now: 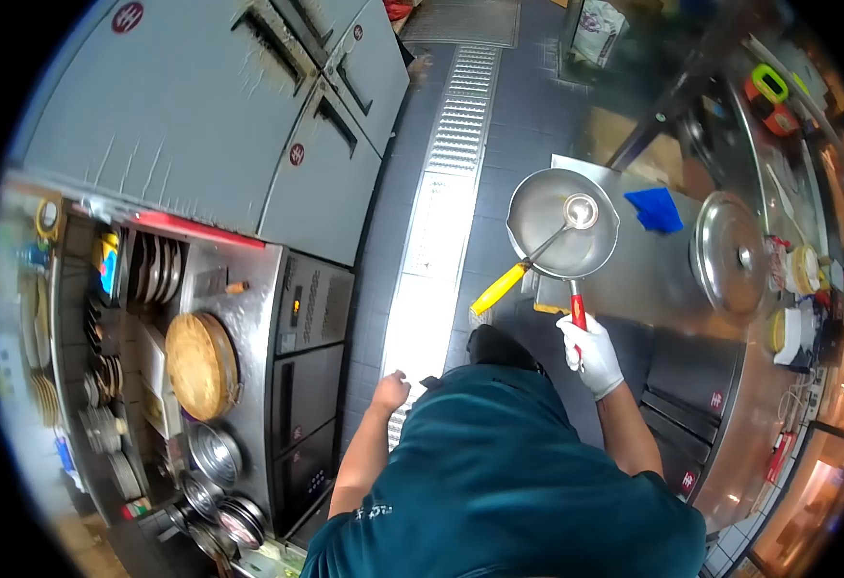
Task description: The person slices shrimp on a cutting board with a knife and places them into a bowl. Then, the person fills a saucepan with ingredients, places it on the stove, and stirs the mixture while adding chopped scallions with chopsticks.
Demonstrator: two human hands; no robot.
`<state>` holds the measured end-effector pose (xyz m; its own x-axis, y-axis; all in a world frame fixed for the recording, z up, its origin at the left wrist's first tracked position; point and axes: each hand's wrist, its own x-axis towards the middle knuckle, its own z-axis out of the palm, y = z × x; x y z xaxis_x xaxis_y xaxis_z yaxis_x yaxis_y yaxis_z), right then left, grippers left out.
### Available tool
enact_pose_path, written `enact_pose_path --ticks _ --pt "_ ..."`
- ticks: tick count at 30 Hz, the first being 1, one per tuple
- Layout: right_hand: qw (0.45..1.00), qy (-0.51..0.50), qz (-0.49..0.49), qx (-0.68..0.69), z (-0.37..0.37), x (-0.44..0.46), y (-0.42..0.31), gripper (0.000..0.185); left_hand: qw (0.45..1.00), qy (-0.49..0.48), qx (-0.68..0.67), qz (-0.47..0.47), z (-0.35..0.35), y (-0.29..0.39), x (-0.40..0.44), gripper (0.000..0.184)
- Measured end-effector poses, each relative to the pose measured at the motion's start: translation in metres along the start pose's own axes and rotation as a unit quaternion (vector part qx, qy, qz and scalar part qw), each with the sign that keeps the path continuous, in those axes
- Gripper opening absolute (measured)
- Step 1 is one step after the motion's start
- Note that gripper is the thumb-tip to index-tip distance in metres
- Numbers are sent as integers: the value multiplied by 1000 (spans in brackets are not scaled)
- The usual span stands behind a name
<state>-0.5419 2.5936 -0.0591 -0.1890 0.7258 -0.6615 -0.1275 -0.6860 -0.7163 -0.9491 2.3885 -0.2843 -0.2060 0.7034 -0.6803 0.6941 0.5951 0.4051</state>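
My right hand [590,356], in a white glove, is wrapped round the red handle of a metal pan [537,207]. A ladle [549,246] rests in the pan, its round bowl inside and its yellow handle sticking out over the near left rim. The pan is held out in front of me, partly over the left edge of a steel counter [624,279]. My left hand [392,390] is bare and hangs at my side above the floor, fingers curled, with nothing visible in it.
On the counter lie a blue cloth [654,209] and a large metal lid [728,255]. At left stand grey refrigerator cabinets [181,116] and a counter with a round wooden chopping board [200,366] and metal bowls [216,453]. A drain grate [460,116] runs along the tiled floor.
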Motion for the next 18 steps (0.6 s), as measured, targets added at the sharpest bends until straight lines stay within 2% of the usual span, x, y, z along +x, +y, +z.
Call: enact_pose_path --ticks 1,3,4,5,6,8,9,11,13,14,18 --pt "1000 3 -6 -7 3 18 -12 9 999 -26 -1 -27 5 -24 21 40" --pt "1000 1 -8 -5 13 51 -37 9 998 -45 6 -34 -19 -28 36 35" --pt "1000 2 -2 3 20 62 -54 9 1000 -7 -25 4 -22 -42 48 33" --pt "1000 23 -7 13 22 69 -71 8 996 -45 -71 -31 -53 -22 55 33" --pt "999 10 2 35 27 77 -81 8 998 -36 11 45 -83 -9 57 33" --pt "997 -28 17 71 32 94 -91 9 993 -41 44 99 -118 24 113 32" --pt "988 -67 26 140 30 109 -78 9 993 -32 36 111 -130 49 151 32" --pt "1000 5 -19 -16 63 119 -92 19 990 -28 20 134 -145 103 213 32" --pt "997 -15 -51 -58 84 162 -84 25 985 -30 5 168 -152 146 264 31" --pt "996 -3 -65 -54 77 154 -62 25 982 -24 -6 185 -153 158 273 32" --pt "993 22 -101 -61 130 221 -84 26 972 -40 -56 225 -195 192 346 33"
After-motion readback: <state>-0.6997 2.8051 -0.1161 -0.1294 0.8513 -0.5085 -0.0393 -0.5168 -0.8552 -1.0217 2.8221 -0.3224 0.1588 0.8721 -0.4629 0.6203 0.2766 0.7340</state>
